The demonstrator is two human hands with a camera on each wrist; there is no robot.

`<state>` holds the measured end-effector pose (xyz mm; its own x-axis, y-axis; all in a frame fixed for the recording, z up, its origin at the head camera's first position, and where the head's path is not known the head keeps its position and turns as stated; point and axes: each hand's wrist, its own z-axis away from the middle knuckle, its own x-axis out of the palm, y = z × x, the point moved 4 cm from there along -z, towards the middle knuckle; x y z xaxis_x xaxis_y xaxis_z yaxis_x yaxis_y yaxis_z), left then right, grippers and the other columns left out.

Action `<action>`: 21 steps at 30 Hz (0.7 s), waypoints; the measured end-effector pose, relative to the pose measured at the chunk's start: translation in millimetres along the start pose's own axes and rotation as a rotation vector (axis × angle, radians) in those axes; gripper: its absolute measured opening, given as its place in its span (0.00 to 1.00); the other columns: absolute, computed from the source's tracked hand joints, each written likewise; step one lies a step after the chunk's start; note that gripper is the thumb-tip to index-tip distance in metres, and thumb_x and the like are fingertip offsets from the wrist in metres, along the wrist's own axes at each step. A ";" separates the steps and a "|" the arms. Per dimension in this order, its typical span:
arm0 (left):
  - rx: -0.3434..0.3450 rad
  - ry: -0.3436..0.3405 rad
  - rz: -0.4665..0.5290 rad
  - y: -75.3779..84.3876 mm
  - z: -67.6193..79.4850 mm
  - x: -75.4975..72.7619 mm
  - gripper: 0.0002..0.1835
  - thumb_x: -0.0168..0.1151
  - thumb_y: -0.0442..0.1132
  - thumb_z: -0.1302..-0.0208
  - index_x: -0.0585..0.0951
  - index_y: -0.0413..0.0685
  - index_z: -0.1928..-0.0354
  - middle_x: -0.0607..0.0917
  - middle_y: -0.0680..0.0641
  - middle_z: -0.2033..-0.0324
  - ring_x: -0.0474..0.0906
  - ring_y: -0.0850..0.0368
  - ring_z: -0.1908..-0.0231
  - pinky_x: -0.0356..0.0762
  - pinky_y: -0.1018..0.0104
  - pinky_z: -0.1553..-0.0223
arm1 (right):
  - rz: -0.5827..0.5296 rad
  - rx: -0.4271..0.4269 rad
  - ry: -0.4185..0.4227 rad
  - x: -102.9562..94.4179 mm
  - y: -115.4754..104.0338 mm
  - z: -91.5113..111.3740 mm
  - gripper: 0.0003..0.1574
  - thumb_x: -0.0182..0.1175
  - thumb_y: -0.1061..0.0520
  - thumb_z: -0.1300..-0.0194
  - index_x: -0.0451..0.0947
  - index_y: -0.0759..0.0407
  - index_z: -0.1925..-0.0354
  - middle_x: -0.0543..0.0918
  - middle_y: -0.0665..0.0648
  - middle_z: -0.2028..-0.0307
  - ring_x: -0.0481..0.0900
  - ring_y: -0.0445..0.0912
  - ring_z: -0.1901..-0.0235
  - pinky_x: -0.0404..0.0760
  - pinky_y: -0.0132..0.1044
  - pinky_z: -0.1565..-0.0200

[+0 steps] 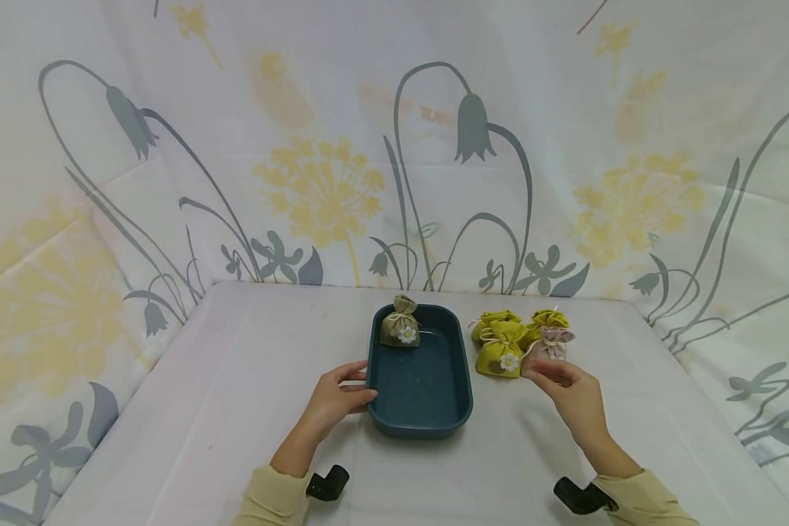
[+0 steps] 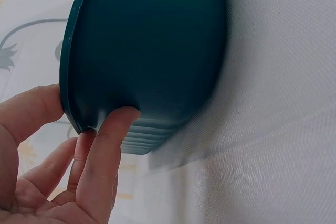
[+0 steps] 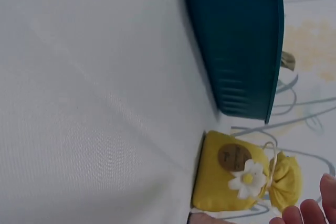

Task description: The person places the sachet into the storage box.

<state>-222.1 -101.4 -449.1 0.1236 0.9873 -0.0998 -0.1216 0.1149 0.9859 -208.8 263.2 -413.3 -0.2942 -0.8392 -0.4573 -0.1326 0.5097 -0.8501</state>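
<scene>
Tray point(image 1: 424, 391), upright, long axis forward; left fingers point(image 2: 107, 142) round rim point(image 2: 65, 72); right fingers point(image 1: 556, 368), grip unclear

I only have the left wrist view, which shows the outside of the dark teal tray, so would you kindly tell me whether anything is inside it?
Observer: Yes, in the head view one olive pouch with a white flower on its front sits at the far left corner of the tray.

Operator: Thank you, and where is the right hand, since it lies outside my picture?

Observer: It is at the near side of the pink pouch, to the right of the tray, though I cannot tell whether it grips that pouch.
</scene>
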 end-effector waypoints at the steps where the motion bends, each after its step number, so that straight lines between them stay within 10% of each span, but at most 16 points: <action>1: 0.001 0.000 0.002 0.2 0.3 0.0 0.31 0.66 0.27 0.46 0.69 0.38 0.38 0.74 0.37 0.51 0.78 0.47 0.54 0.82 0.59 0.64 | 0.008 0.002 0.007 -2.2 2.1 -1.0 0.18 0.67 0.57 0.43 0.81 0.65 0.56 0.84 0.50 0.64 0.76 0.28 0.66 0.77 0.22 0.67; 21: -0.006 0.001 0.010 1.9 0.8 -0.2 0.32 0.66 0.28 0.46 0.69 0.37 0.38 0.74 0.38 0.51 0.78 0.48 0.54 0.82 0.59 0.63 | 0.053 0.098 0.189 -32.3 38.0 -30.7 0.21 0.67 0.56 0.43 0.79 0.67 0.54 0.82 0.40 0.68 0.73 0.22 0.71 0.74 0.17 0.70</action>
<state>-221.6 -101.4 -447.0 0.1212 0.9885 -0.0902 -0.1292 0.1058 0.9860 -233.4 315.5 -422.8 -0.4714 -0.7569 -0.4526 -0.0224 0.5233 -0.8519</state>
